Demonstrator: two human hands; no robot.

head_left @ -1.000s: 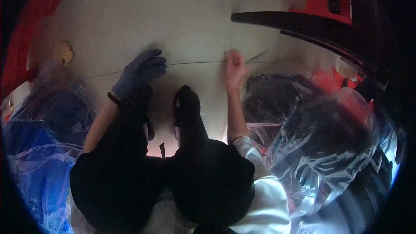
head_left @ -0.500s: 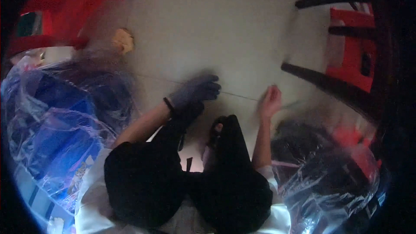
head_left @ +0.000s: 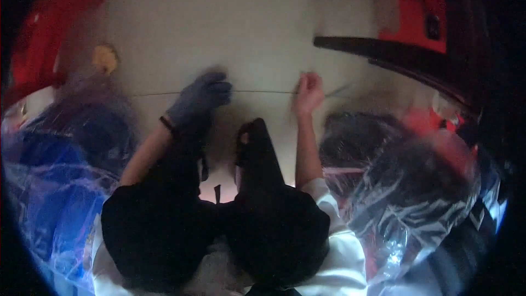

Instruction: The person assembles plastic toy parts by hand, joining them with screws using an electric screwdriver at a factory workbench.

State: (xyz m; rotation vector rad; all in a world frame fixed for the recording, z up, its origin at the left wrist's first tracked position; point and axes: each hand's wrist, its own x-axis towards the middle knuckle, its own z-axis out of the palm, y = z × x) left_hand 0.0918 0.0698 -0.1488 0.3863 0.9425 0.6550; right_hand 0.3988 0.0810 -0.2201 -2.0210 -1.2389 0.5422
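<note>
My left hand point(head_left: 205, 96) wears a grey glove, with a dark band at the wrist. It hangs above the pale floor in front of my left knee, fingers loosely bent and a little apart, and nothing shows in them. My right hand point(head_left: 310, 92) is bare and closed, fingertips pressed together. What it pinches, if anything, is too small to name. A thin dark streak point(head_left: 338, 90) shows just right of that hand; whether the hand holds it I cannot tell. A thin dark line point(head_left: 263, 91) runs along the floor between both hands, a seam or a cord.
Clear plastic covers a blue bulk point(head_left: 52, 192) on my left and dark things point(head_left: 405, 192) on my right. Dark furniture legs point(head_left: 372, 49) reach in from the right, near a red object point(head_left: 416, 11). A yellowish crumpled piece point(head_left: 106, 59) lies far left, near red material point(head_left: 60, 16).
The whole view has shifted, so the floor objects and both hands sit farther left. My hands keep much the same pose, left fingers loose, right fingers closed.
</note>
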